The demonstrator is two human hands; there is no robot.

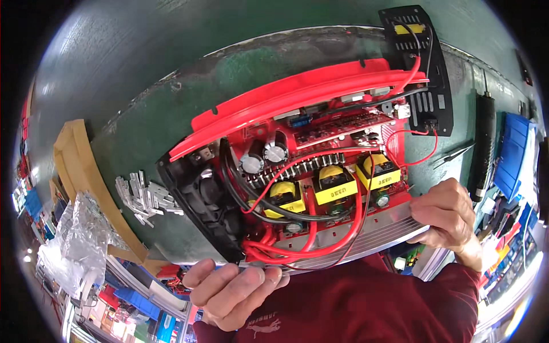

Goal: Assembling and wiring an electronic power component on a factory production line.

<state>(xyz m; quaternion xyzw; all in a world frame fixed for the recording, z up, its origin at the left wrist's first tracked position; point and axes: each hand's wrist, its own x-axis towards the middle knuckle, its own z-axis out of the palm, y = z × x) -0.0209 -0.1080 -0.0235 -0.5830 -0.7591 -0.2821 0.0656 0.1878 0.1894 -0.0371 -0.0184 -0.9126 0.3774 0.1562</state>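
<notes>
A: Near the bench's front edge: one opened power unit (309, 171), red chassis, circuit board with yellow-taped coils exposed; its ribbed aluminium side overhangs toward the person; where do the hands sit?

B: Left hand (231, 291) under the near left corner, fingers curled together and cupping the chassis beside the black fan end; right hand (449, 220) closed over the near right end of the aluminium rail, thumb on top.

A: Open room?

B: Bare green mat (171, 103) to the far left and behind; loose metal tabs (146, 197) lie just beside the fan end; to the right, tweezers (454, 153) and a black driver (485, 146) lie near, then a blue tray (512, 154).

A: Surface and room?

B: Worn green mat on a bench; crumpled plastic bag (80, 234) at the left edge; stocked shelves below.

A: Axis?

B: Long axis runs left to right, right end further from the person; open side up; detached black end panel (420, 68) wired at the far right; red lid (297, 97) tilted along the back.
</notes>
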